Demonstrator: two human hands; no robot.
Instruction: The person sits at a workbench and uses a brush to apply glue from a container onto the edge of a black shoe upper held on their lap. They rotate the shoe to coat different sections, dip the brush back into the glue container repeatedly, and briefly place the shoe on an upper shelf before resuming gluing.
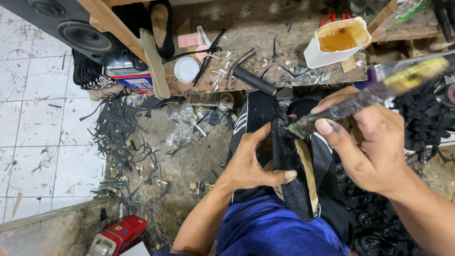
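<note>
left hand (251,163) holding sole (291,170), right hand (367,142) (brush (374,92))

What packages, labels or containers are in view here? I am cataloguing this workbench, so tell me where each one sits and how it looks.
Glue container: upper right on the bench, a white cut-open carton holding amber liquid.
Round lid: bench middle, white and flat.
Box: at the bench's left edge under the speaker, blue, red and white print.
Red can: bottom left on the floor, red body, silver end.
</note>
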